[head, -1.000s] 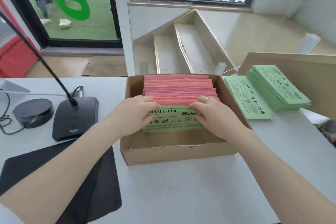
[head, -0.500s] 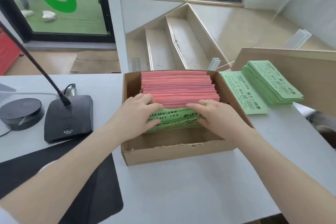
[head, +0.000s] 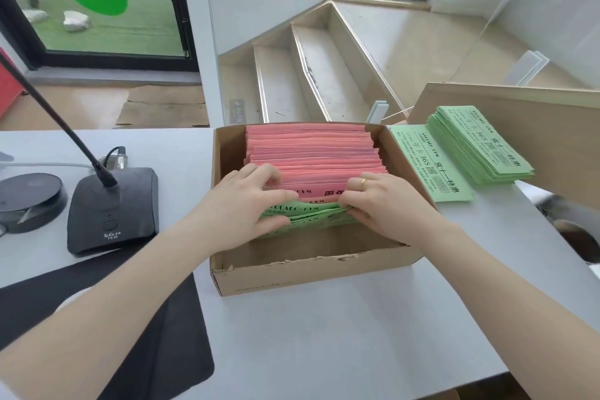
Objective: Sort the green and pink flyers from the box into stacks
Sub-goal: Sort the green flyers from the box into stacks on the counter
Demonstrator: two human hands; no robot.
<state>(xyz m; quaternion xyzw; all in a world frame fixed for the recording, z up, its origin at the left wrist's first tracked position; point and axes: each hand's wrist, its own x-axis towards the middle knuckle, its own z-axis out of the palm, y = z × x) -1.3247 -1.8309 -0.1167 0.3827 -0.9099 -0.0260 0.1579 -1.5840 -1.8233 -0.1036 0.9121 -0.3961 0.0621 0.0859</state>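
So this sorting job looks maybe partway in, judging by what's out on the bench [head: 324, 351] so far. There's a decent green stack [head: 480, 143] sitting to the right of the cardboard box [head: 311, 273], plus 1 loose green flyer [head: 428, 162] lying flat between that stack and the box wall. No pink stack outside the box that I can see, so the pink side of the job hasn't really started. Inside the box there's a thick run of pink flyers [head: 311, 149] standing on edge toward the far end, and a thinner bunch of green flyers [head: 308, 214] just near of them, leaning toward the person. That green bunch is where both hands are working. The left hand [head: 246, 204] reaches in from the left with its fingers [head: 272, 177] curled over the top edges right at the pink and green boundary, thumb down on the green side, so it looks like it's pinching the green bunch. The right hand [head: 386, 204], ring on 1 finger, mirrors it from the right, fingertips tucked into the same seam and gripping the green ones. Both forearms come in low over the bench. My guess is the green bunch gets lifted out next, then all the pink is left.
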